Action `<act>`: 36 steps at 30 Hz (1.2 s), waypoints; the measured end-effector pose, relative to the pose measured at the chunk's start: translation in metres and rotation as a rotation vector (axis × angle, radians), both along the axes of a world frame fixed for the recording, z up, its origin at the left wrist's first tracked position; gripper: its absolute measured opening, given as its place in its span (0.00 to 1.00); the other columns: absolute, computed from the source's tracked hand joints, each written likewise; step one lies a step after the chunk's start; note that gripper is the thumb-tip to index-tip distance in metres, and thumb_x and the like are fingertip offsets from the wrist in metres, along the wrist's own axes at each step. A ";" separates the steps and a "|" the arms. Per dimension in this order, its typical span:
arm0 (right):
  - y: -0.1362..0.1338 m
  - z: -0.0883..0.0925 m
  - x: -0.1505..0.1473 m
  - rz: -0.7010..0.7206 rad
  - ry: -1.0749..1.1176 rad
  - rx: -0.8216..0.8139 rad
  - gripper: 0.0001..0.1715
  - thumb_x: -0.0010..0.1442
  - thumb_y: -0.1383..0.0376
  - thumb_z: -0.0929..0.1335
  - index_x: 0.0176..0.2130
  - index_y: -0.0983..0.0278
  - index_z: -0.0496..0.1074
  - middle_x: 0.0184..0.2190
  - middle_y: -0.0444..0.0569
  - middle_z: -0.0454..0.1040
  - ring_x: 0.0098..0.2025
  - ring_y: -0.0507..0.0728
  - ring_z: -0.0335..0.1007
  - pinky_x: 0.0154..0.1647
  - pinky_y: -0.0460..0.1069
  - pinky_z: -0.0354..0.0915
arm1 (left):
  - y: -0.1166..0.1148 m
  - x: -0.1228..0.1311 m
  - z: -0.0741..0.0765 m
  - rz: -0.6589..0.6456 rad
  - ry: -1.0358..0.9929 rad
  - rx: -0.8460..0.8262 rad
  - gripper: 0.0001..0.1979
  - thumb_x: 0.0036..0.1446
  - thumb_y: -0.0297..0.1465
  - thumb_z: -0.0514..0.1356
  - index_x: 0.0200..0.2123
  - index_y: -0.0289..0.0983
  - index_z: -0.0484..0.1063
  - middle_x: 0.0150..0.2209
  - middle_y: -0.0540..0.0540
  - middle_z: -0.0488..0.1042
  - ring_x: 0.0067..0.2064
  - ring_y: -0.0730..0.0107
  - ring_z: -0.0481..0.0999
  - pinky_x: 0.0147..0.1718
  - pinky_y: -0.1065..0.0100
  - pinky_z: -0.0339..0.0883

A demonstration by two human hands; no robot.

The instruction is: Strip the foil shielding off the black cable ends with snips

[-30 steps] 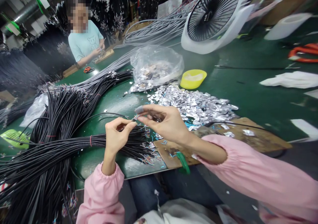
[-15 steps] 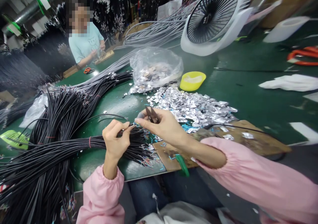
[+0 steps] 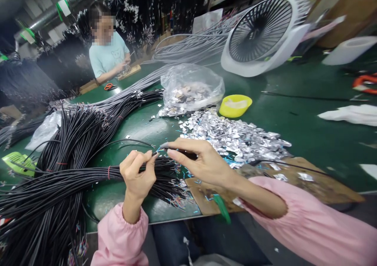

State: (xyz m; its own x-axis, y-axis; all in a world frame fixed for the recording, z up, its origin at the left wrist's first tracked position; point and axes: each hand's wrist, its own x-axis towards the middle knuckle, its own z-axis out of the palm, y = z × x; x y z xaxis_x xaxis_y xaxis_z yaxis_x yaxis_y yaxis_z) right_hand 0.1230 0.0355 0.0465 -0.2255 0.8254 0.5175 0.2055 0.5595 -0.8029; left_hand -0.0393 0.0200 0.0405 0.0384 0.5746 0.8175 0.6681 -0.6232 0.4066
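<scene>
My left hand (image 3: 138, 173) is closed in a pinch on the end of a black cable (image 3: 154, 153). Thin coloured wires (image 3: 161, 149), some blue, stick out of that end toward the right fingertips. In my right hand (image 3: 203, 160) is a dark tool that looks like small snips (image 3: 188, 153), mostly hidden by the fingers. Its thumb and forefinger reach to the wires; whether they touch them I cannot tell. Beneath both hands runs a tied bundle of black cables (image 3: 97, 172), with coloured wire ends fanned out on the right.
A heap of silver foil scraps (image 3: 235, 136) lies beyond my right hand, near a clear plastic bag (image 3: 191, 87) and a yellow dish (image 3: 235, 105). A white fan (image 3: 265, 34) stands at the back. Brown board (image 3: 306, 173) lies at right. Another person (image 3: 107, 57) works across the table.
The snips have swung from pointing up to lying flatter within my right hand, and the fingers have straightened toward the wires. My left hand keeps its pinch. The whole view has shifted slightly.
</scene>
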 end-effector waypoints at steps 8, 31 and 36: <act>0.001 0.000 0.000 -0.005 0.002 -0.010 0.13 0.59 0.64 0.64 0.33 0.66 0.77 0.25 0.48 0.75 0.26 0.51 0.69 0.27 0.45 0.64 | 0.000 0.000 0.001 -0.011 0.052 0.017 0.07 0.50 0.21 0.63 0.26 0.36 0.68 0.22 0.54 0.66 0.23 0.81 0.66 0.22 0.77 0.60; -0.001 0.000 -0.001 -0.106 -0.009 0.000 0.15 0.59 0.62 0.64 0.35 0.67 0.78 0.26 0.50 0.76 0.26 0.53 0.70 0.25 0.47 0.64 | -0.001 0.004 -0.001 0.026 -0.108 -0.227 0.03 0.54 0.29 0.61 0.28 0.36 0.72 0.24 0.51 0.73 0.24 0.76 0.72 0.25 0.74 0.66; -0.001 0.000 -0.001 -0.112 -0.040 0.002 0.15 0.59 0.61 0.64 0.34 0.64 0.78 0.26 0.49 0.76 0.26 0.54 0.70 0.25 0.47 0.64 | 0.000 0.002 0.002 -0.088 -0.191 -0.457 0.08 0.55 0.31 0.59 0.26 0.36 0.73 0.17 0.53 0.68 0.19 0.77 0.68 0.20 0.75 0.62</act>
